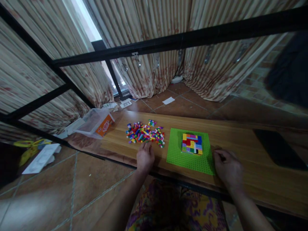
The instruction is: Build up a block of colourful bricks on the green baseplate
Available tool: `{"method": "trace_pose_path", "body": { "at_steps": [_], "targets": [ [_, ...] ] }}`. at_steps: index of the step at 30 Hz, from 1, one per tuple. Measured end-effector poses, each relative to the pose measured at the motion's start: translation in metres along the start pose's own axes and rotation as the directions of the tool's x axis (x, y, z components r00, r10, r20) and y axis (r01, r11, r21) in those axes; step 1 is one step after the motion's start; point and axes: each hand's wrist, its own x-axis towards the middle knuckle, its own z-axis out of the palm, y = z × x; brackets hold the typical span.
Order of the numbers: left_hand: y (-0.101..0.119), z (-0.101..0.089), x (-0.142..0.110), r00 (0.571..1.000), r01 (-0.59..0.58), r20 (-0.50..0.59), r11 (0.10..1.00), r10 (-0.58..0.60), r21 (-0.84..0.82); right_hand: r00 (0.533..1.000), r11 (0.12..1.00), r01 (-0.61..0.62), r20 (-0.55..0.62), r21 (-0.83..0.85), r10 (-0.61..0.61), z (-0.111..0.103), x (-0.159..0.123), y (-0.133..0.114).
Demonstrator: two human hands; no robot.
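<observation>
The square, studded plastic baseplate (175, 150) is an even, bright lime green. The low block of joined plastic bricks (192, 144) on it is a patchwork of red, yellow, orange, blue, purple, green and white, with a touch of black. The scattered heap of small plastic bricks (144, 133) mixes red, blue, yellow, white, green, pink and purple in no order. The long wooden tabletop (240, 141) is warm brown with streaky grain; the thin rectangular slab (280, 149) is plain black. The clear plastic tub (88, 120) has an orange label (105, 125) with white lettering. The pleated fabric curtains (154, 19) carry cream and brown stripes with reddish blotches. The square floor tiles (103, 176) are reddish brown, crossed by paler lines. The patterned lap cloth (208, 210) shows yellow and purple.
</observation>
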Motion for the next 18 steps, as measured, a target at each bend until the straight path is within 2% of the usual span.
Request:
{"method": "trace_pose_path", "body": {
  "at_steps": [3,7,10,18],
  "targets": [
    [-0.005,-0.002,0.016,1.000,0.004,-0.002,0.999,-0.004,0.041,1.000,1.000,0.011,-0.011,-0.013,-0.011,0.000,0.000,0.001],
    [-0.008,0.001,0.031,0.995,-0.101,0.023,0.992,0.100,0.079,1.000,0.999,0.020,-0.006,-0.029,-0.020,0.001,0.000,0.003],
    [-0.011,0.005,0.035,0.988,-0.153,0.033,0.983,0.151,0.096,1.000,0.999,0.019,-0.010,-0.030,-0.020,0.001,0.000,0.004],
    [-0.011,0.007,0.035,0.986,-0.166,0.056,0.980,0.160,0.112,1.000,0.999,0.006,-0.016,-0.045,-0.007,-0.001,0.000,0.000]
  ]
}}
